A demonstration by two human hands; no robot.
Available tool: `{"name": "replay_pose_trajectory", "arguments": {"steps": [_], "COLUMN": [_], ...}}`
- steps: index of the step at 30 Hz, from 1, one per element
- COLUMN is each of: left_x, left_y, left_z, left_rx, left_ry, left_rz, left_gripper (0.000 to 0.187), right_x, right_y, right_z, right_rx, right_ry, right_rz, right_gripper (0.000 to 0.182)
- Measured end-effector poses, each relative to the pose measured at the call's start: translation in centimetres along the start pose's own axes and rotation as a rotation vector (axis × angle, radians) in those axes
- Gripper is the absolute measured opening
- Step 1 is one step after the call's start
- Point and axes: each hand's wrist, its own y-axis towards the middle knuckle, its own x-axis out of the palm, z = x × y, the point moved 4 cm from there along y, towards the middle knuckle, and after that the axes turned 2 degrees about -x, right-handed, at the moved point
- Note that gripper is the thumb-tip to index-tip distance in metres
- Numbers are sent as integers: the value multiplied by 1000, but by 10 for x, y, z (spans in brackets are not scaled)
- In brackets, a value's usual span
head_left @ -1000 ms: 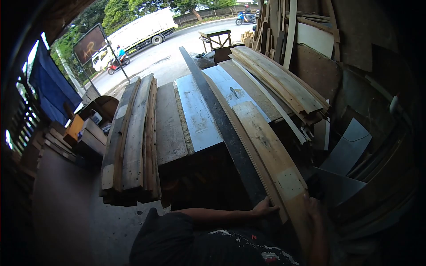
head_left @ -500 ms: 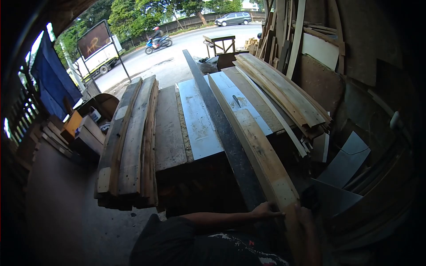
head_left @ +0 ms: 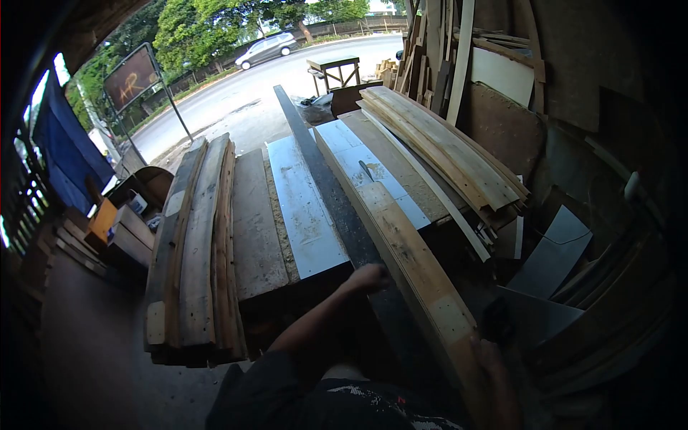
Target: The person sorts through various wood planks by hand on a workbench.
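Observation:
A long wooden plank (head_left: pixel 418 254), pale with dark stains, runs from near my body toward the street. My right hand (head_left: pixel 489 358) is in shadow, closed on the plank's near end along its right edge. To the left of the plank lies a long, narrow dark beam (head_left: pixel 335 208). My left hand (head_left: pixel 368 278) is closed over this beam, apart from the plank; its fingers are curled, and whatever may be inside them is hidden. Beneath the far parts of both lies a worktop with a white panel (head_left: pixel 304 208), and a small dark tool (head_left: pixel 366 170) rests on it.
Stacked boards (head_left: pixel 204 251) stand on the left of the worktop, and more planks (head_left: pixel 444 147) lie on its right. Offcuts and sheets (head_left: pixel 555 251) lean at the right wall. A small table (head_left: pixel 334 66) stands outside by the road, where a car (head_left: pixel 266 50) passes.
My left hand has left the plank's near end and moved forward and left, onto the dark beam. My right hand stays on the plank. The view has shifted slightly; the motorbike is gone.

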Motion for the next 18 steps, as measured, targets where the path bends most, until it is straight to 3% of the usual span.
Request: {"name": "replay_pose_trajectory", "arguments": {"steps": [1,3,6,9,12,15,18], "left_x": [-35,-60,-78,-79,-65,-45,-15], "left_y": [-2,32,63,72,84,85,93], "left_z": [10,-19,-28,-28,-53,-80,-108], "left_rx": [-114,-161,-65,-118,120,177,143], "left_ry": [9,99,155,225,-46,-109,-98], "left_rz": [136,453,656,458,617,857,783], "left_gripper": [40,54,63,68,67,66,68], "right_x": [0,-4,-14,-15,-19,-22,-26], "right_y": [1,2,0,2,4,3,6], "right_z": [2,-3,-15,-18,-24,-30,-33], "right_rx": [-4,12,69,106,114,83,64], "right_ry": [18,63,118,129,152,151,121], "right_rz": [24,56,49,9,19,43,23], "right_gripper": [58,59,61,61,63,68,66]}}
